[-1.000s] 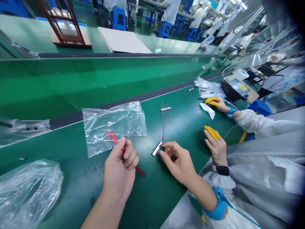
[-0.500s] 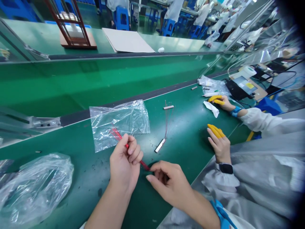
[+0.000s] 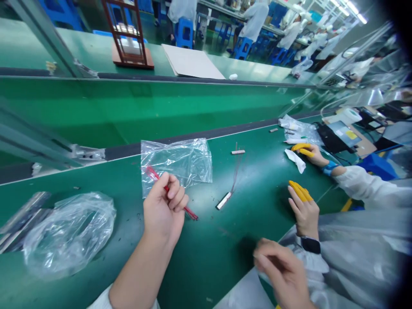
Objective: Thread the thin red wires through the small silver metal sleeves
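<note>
My left hand (image 3: 165, 206) is closed round a bundle of thin red wires (image 3: 190, 213), whose ends stick out on both sides of the fist. Behind its upper end lies a flat clear plastic bag (image 3: 193, 161). My right hand (image 3: 280, 268) is apart from the bundle, low on the right, blurred by motion. Its fingers are curled with thumb and forefinger close together; anything between them is too unclear to name. Between the hands and the far edge, a small white strip-shaped part (image 3: 224, 200) lies joined by thin wires to a second narrow part (image 3: 238, 152).
A crumpled clear bag (image 3: 72, 236) and shiny metallic strips (image 3: 24, 221) lie at left. On the right, a co-worker's hands with yellow finger covers (image 3: 301, 191) rest near a white tissue (image 3: 295, 161). A raised metal-edged ledge (image 3: 193, 133) runs along the back.
My right hand has pulled away from the wire ends, moving right and toward me. My left hand still grips the bundle. The view has shifted left.
</note>
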`<state>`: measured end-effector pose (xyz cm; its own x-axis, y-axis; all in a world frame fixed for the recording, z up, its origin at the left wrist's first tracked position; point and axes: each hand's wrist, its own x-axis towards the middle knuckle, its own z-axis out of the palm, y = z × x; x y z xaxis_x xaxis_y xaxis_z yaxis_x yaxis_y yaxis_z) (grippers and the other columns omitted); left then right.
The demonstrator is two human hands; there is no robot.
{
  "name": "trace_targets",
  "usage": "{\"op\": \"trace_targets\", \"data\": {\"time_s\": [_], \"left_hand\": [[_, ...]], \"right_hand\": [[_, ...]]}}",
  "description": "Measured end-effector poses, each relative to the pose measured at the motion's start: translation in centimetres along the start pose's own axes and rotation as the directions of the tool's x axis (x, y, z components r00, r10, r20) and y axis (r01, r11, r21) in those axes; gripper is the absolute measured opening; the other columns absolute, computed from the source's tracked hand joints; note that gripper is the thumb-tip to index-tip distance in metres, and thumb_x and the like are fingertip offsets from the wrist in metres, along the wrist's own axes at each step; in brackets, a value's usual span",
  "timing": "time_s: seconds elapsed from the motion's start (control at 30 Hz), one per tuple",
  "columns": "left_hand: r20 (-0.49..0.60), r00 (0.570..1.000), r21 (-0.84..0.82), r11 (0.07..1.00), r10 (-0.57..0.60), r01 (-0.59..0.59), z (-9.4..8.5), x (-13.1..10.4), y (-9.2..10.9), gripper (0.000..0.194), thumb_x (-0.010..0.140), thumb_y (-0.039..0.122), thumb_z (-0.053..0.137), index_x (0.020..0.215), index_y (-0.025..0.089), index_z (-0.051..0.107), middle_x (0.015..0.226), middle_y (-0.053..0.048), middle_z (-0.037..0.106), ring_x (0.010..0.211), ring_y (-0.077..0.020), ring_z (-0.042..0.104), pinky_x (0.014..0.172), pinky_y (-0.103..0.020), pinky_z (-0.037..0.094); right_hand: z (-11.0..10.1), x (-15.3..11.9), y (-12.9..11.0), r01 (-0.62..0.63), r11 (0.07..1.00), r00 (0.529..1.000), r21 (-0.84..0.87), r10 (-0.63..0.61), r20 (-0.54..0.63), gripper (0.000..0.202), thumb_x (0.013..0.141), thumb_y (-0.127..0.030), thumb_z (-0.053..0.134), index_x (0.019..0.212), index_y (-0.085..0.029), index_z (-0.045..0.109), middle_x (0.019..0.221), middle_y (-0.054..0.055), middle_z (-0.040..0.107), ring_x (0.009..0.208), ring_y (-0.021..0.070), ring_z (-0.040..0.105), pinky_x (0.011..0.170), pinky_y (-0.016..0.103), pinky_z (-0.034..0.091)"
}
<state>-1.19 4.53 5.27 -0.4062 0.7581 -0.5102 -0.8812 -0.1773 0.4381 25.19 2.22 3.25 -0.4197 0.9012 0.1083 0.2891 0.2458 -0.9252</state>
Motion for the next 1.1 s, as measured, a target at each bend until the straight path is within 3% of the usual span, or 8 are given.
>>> {"op": "trace_targets", "data": {"time_s": [0.1,0.23,0.37,0.5,0.8,0.97,1.03,1.1], "left_hand": [[-0.036,0.997,-0.019,0.998,0.065,-0.066,0.0,0.2,0.7,0.023,0.090,0.020,0.056,0.067,0.015,0.058,0.052,0.007,0.032,0.039,-0.0051,0.021,0.036,-0.019,0.021],[0.003,1.000,0.091,0.995,0.026,-0.026,-0.1,-0.2,0.0,0.017,0.086,0.023,0.064,0.071,0.014,0.062,0.052,0.008,0.032,0.040,-0.0048,0.020,0.037,-0.019,0.020],[0.185,0.983,0.267,0.963,-0.023,-0.027,-0.6,-0.7,-1.5,0.024,0.081,0.036,0.074,0.080,0.012,0.068,0.052,0.009,0.031,0.043,-0.0041,0.020,0.041,-0.019,0.017],[0.272,0.962,0.387,0.911,0.032,-0.140,-1.3,-0.6,-2.5,0.040,0.085,0.052,0.067,0.085,0.013,0.072,0.052,0.008,0.034,0.044,-0.0058,0.024,0.042,-0.021,0.018],[0.311,0.941,0.626,0.715,0.136,-0.310,-1.5,-0.5,-2.7,0.030,0.087,0.046,0.065,0.080,0.018,0.069,0.049,0.008,0.031,0.045,-0.0089,0.024,0.044,-0.025,0.023],[0.368,0.921,0.691,0.626,0.125,-0.361,-1.1,-0.7,-2.4,0.026,0.089,0.038,0.059,0.073,0.018,0.063,0.053,0.006,0.038,0.049,-0.0102,0.031,0.048,-0.025,0.029],[0.419,0.903,0.717,0.574,0.099,-0.395,-1.1,-0.9,-2.4,0.027,0.090,0.036,0.058,0.069,0.018,0.058,0.055,0.006,0.037,0.051,-0.0106,0.032,0.050,-0.025,0.030],[0.471,0.880,0.737,0.523,0.056,-0.428,-1.1,-1.0,-2.4,0.027,0.090,0.034,0.056,0.068,0.019,0.057,0.055,0.006,0.036,0.051,-0.0109,0.032,0.050,-0.025,0.029]], "right_hand": [[-0.9,0.0,-0.8,-0.056,0.966,0.984,0.251,0.096,-0.149,0.024,0.097,-0.034,0.061,0.075,-0.024,0.066,0.052,0.000,0.054,0.050,0.0160,0.047,0.047,0.026,0.038],[2.6,2.3,-2.6,-0.093,0.902,0.960,0.423,0.194,-0.203,0.023,0.092,-0.039,0.068,0.075,-0.023,0.068,0.051,-0.001,0.055,0.045,0.0123,0.047,0.043,0.022,0.037],[7.3,5.5,-3.0,-0.274,0.830,0.932,0.486,0.353,-0.077,0.027,0.089,-0.045,0.071,0.079,-0.020,0.068,0.048,-0.004,0.054,0.039,0.0080,0.043,0.038,0.018,0.030],[9.3,7.5,-3.0,-0.380,0.755,0.899,0.534,0.438,0.020,0.035,0.084,-0.050,0.073,0.074,-0.017,0.064,0.046,-0.006,0.052,0.037,0.0057,0.038,0.037,0.016,0.026],[9.3,7.6,-3.1,-0.448,0.733,0.875,0.512,0.477,0.082,0.040,0.080,-0.054,0.074,0.074,-0.017,0.063,0.046,-0.006,0.049,0.037,0.0052,0.036,0.037,0.017,0.023],[7.5,7.6,-3.1,-0.369,0.857,0.924,0.360,0.379,0.044,0.041,0.089,-0.056,0.063,0.088,-0.016,0.069,0.054,-0.005,0.050,0.041,0.0071,0.040,0.040,0.020,0.026],[6.5,7.8,-3.5,-0.311,0.914,0.948,0.261,0.318,0.014,0.040,0.090,-0.054,0.062,0.086,-0.016,0.070,0.055,-0.005,0.048,0.044,0.0080,0.039,0.043,0.021,0.028],[5.7,8.1,-4.1,-0.294,0.938,0.956,0.183,0.287,0.064,0.036,0.089,-0.051,0.065,0.080,-0.016,0.069,0.055,-0.005,0.045,0.047,0.0085,0.036,0.045,0.022,0.027]]}}
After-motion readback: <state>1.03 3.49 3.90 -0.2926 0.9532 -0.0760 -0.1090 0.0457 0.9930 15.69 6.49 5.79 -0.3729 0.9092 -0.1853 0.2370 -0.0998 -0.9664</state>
